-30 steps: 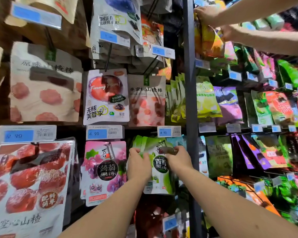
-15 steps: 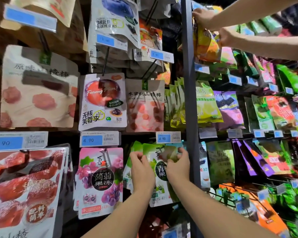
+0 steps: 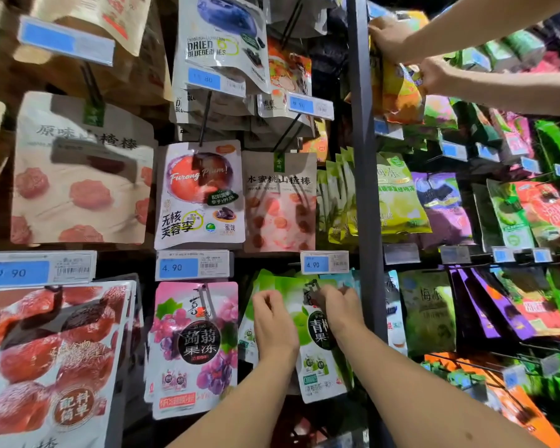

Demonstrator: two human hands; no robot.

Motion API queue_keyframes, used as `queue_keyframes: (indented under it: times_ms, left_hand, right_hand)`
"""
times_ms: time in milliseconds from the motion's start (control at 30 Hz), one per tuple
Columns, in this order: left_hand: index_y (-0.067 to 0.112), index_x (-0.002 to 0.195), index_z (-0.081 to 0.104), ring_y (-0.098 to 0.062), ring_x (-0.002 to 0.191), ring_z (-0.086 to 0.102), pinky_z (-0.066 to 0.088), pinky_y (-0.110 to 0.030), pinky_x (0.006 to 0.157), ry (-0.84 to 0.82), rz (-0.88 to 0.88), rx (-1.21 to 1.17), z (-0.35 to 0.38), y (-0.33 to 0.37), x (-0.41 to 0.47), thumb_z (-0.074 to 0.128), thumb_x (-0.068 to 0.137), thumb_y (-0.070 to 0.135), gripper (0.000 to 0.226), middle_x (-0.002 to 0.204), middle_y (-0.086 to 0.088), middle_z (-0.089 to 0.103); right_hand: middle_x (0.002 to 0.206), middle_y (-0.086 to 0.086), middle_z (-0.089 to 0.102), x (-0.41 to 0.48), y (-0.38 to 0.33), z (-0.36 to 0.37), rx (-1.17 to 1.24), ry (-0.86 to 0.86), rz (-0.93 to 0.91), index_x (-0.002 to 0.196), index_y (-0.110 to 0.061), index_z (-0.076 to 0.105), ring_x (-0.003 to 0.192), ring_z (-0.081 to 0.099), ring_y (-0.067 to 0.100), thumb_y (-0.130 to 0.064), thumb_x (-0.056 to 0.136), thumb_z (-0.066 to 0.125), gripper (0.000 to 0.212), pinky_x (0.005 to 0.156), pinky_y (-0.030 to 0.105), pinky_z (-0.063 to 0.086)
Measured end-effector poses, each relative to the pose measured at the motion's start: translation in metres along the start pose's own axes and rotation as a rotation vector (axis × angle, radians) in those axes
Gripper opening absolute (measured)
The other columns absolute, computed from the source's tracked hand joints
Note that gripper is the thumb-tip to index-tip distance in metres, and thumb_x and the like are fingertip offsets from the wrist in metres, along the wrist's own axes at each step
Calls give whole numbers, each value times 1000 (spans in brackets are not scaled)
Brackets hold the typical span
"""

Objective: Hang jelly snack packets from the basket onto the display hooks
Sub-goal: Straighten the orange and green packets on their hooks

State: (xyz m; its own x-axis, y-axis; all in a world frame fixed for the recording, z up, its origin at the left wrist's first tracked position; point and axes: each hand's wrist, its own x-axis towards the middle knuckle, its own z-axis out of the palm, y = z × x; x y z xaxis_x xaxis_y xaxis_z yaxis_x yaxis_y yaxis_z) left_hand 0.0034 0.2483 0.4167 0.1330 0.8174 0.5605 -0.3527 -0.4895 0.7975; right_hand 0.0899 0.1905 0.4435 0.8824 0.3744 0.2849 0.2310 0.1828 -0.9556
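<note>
Left grip and right grip both clutch the green jelly packet near its top; a price tag sits just above them.

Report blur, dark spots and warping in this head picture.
Head view: motion blur smears the price tag at top left and the right-edge packets; the green packet held by the left hand and right hand reads sharper; gaps behind it are dark; the grey post leans, likely the wide lens.
</note>
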Motion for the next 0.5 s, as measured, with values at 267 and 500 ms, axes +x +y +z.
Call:
queue_keyframes:
  times_ms: [267,500]
  left_hand:
    - [17,134,48,-26,137,35,30,-49,114,19,-161,258,4,-25,36,31,99,61,59,143,-9,47]
    - [18,144,39,-33,133,43,33,-51,111,-39,-222,338,-1,-29,35,20,96,75,78,147,-12,44]
  right_hand:
    - [107,13,66,-1,-3,5,-62,-54,-15,117,-7,58,98,63,32,-39,68,65,59,98,45,48]
    - [108,14,69,2,5,5,-104,-82,-17,115,-7,65,99,63,34,-48,72,63,59,94,42,47]
